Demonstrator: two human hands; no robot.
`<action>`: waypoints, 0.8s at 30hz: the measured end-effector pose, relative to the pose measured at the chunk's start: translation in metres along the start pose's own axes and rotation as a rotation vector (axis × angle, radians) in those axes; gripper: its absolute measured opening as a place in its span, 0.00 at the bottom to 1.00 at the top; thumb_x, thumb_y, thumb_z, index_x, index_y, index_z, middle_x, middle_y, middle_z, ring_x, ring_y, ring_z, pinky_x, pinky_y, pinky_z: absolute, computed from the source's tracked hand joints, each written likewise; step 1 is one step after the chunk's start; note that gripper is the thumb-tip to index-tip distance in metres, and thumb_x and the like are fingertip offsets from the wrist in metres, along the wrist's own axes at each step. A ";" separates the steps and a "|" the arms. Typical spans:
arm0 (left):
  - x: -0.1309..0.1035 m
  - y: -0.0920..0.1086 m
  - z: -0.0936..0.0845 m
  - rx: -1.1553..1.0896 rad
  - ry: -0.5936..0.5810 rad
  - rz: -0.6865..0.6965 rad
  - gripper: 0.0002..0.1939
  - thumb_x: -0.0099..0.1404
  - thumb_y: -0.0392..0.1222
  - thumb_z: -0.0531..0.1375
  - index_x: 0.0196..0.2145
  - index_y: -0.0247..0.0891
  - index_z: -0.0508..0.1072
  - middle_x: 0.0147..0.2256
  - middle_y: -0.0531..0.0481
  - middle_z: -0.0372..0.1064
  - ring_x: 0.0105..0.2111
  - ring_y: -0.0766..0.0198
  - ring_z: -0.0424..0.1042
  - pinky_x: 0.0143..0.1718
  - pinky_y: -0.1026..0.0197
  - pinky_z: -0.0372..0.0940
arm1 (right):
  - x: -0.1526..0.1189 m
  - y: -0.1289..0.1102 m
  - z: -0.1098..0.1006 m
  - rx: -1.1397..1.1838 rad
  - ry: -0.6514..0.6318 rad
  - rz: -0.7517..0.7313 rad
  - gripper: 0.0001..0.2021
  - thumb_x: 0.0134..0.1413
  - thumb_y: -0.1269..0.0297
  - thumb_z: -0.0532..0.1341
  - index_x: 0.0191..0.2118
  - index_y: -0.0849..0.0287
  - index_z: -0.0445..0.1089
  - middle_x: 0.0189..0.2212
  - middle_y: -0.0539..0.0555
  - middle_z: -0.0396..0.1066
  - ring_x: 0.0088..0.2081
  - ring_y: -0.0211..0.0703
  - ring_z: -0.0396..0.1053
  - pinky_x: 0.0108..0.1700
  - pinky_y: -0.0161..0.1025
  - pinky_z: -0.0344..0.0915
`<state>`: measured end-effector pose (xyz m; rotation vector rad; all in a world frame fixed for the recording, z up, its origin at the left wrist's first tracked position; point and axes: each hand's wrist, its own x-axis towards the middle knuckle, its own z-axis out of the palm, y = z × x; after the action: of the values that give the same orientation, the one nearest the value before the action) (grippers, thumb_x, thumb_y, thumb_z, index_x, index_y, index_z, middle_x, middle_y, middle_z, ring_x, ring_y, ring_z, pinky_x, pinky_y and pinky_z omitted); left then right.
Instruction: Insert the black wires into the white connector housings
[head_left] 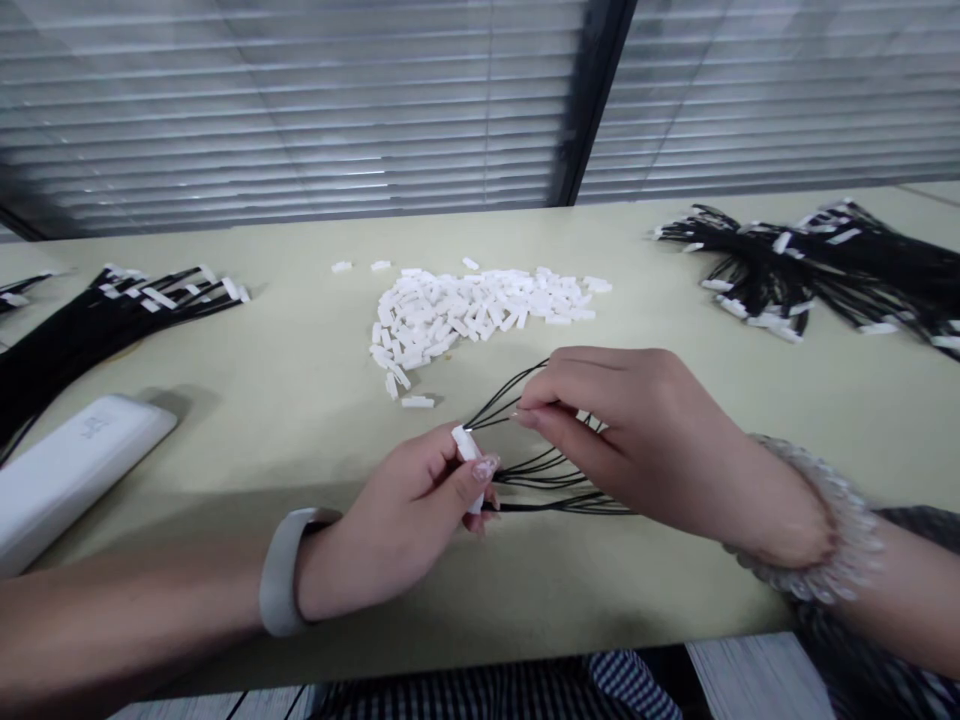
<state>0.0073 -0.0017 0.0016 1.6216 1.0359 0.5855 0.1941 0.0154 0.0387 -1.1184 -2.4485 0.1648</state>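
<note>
My left hand (420, 500) pinches a white plastic connector housing (466, 446) between thumb and fingers, just above the table. Several thin black wires (536, 470) run rightward from the connector, some of them passing under my other hand. To the right, my right hand (607, 410) has its thumb and index finger pressed together on a black wire close to the connector. The wire's tip is too small to make out. Beyond both hands lies a loose pile of white connector housings (465, 310), with a single one (418, 402) nearest to me.
On the left stand a white oblong device (82, 460) and a bundle of black wires (82, 325) with white connectors. More black wire bundles (817, 260) lie at the back right. Window blinds (300, 120) rise behind the pale table (285, 380).
</note>
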 end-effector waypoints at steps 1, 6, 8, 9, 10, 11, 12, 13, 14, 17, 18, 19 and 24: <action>0.000 0.000 0.000 0.016 -0.008 -0.004 0.11 0.63 0.42 0.48 0.25 0.35 0.62 0.21 0.54 0.62 0.23 0.71 0.63 0.27 0.68 0.60 | 0.001 -0.001 0.001 -0.009 -0.017 0.000 0.09 0.54 0.67 0.50 0.30 0.60 0.66 0.24 0.49 0.64 0.27 0.30 0.58 0.30 0.31 0.52; 0.000 -0.001 0.000 0.087 -0.066 0.018 0.13 0.64 0.43 0.46 0.26 0.36 0.62 0.23 0.53 0.62 0.24 0.69 0.62 0.27 0.66 0.60 | 0.003 -0.006 0.012 0.016 -0.036 -0.030 0.10 0.54 0.66 0.49 0.26 0.61 0.64 0.23 0.48 0.62 0.27 0.30 0.57 0.30 0.31 0.52; 0.001 -0.002 0.000 0.083 -0.091 0.034 0.13 0.64 0.43 0.45 0.26 0.36 0.62 0.24 0.53 0.62 0.24 0.69 0.62 0.27 0.66 0.60 | 0.004 -0.007 0.017 0.048 0.003 -0.037 0.10 0.54 0.67 0.49 0.26 0.61 0.63 0.23 0.47 0.62 0.27 0.29 0.57 0.29 0.30 0.52; 0.001 -0.002 0.000 0.073 -0.099 0.036 0.13 0.64 0.42 0.45 0.26 0.36 0.63 0.23 0.53 0.62 0.24 0.69 0.62 0.27 0.66 0.60 | 0.004 -0.007 0.019 0.061 0.015 -0.035 0.09 0.54 0.68 0.49 0.26 0.61 0.63 0.23 0.47 0.62 0.27 0.29 0.57 0.29 0.30 0.52; 0.001 -0.002 0.000 0.060 -0.099 0.032 0.13 0.64 0.43 0.46 0.26 0.35 0.63 0.23 0.53 0.62 0.24 0.70 0.62 0.27 0.66 0.60 | 0.004 -0.007 0.021 0.073 0.020 -0.029 0.09 0.54 0.68 0.49 0.27 0.61 0.63 0.23 0.47 0.62 0.27 0.29 0.57 0.30 0.30 0.52; 0.001 -0.002 0.000 0.043 -0.095 0.022 0.13 0.64 0.43 0.46 0.26 0.35 0.63 0.23 0.53 0.62 0.23 0.70 0.62 0.27 0.66 0.60 | 0.004 -0.007 0.021 0.082 0.021 -0.020 0.09 0.54 0.68 0.49 0.27 0.61 0.63 0.23 0.47 0.62 0.27 0.29 0.57 0.30 0.30 0.53; 0.001 -0.002 0.000 0.020 -0.085 0.010 0.13 0.64 0.43 0.47 0.26 0.35 0.63 0.22 0.53 0.62 0.23 0.70 0.62 0.27 0.67 0.60 | 0.004 -0.006 0.019 0.092 0.020 -0.012 0.08 0.53 0.68 0.49 0.28 0.61 0.64 0.24 0.47 0.63 0.27 0.29 0.58 0.30 0.30 0.53; 0.001 -0.002 0.001 -0.010 -0.064 -0.003 0.13 0.63 0.43 0.48 0.25 0.35 0.62 0.22 0.54 0.62 0.23 0.70 0.63 0.26 0.67 0.60 | 0.004 -0.006 0.016 0.103 0.028 -0.008 0.08 0.53 0.68 0.50 0.29 0.61 0.64 0.25 0.47 0.64 0.28 0.29 0.58 0.30 0.30 0.54; 0.001 -0.003 0.001 -0.053 -0.034 -0.019 0.12 0.63 0.44 0.48 0.26 0.35 0.62 0.22 0.54 0.62 0.23 0.71 0.63 0.26 0.67 0.60 | 0.003 -0.004 0.011 0.110 0.051 -0.004 0.07 0.53 0.67 0.51 0.29 0.61 0.64 0.25 0.48 0.64 0.28 0.29 0.59 0.31 0.29 0.55; 0.002 -0.006 0.001 -0.234 0.070 -0.066 0.10 0.63 0.45 0.50 0.29 0.36 0.62 0.24 0.56 0.61 0.23 0.72 0.64 0.26 0.68 0.62 | 0.001 0.007 -0.010 0.081 0.170 0.081 0.08 0.52 0.63 0.54 0.28 0.61 0.64 0.25 0.48 0.64 0.28 0.29 0.59 0.30 0.29 0.56; 0.002 -0.007 0.001 -0.287 0.099 -0.073 0.10 0.62 0.45 0.50 0.29 0.36 0.62 0.25 0.56 0.61 0.23 0.72 0.65 0.27 0.67 0.62 | -0.001 0.013 -0.018 0.054 0.170 0.140 0.09 0.52 0.61 0.54 0.26 0.61 0.63 0.23 0.48 0.63 0.26 0.29 0.58 0.28 0.29 0.55; 0.002 -0.007 0.001 -0.327 0.121 -0.078 0.10 0.62 0.46 0.50 0.30 0.36 0.62 0.25 0.56 0.61 0.24 0.72 0.65 0.28 0.67 0.63 | -0.002 0.020 -0.024 0.030 0.117 0.201 0.12 0.51 0.59 0.53 0.24 0.61 0.63 0.20 0.48 0.61 0.24 0.29 0.57 0.25 0.29 0.54; 0.003 -0.009 0.001 -0.408 0.165 -0.088 0.10 0.62 0.46 0.51 0.31 0.36 0.62 0.26 0.56 0.62 0.25 0.72 0.66 0.34 0.61 0.65 | -0.005 0.049 -0.028 0.123 -0.498 0.234 0.18 0.53 0.55 0.49 0.20 0.61 0.62 0.16 0.46 0.56 0.19 0.28 0.52 0.21 0.28 0.52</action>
<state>0.0069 0.0005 -0.0077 1.1809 1.0230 0.8226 0.2433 0.0427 0.0485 -1.4421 -2.6641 0.7357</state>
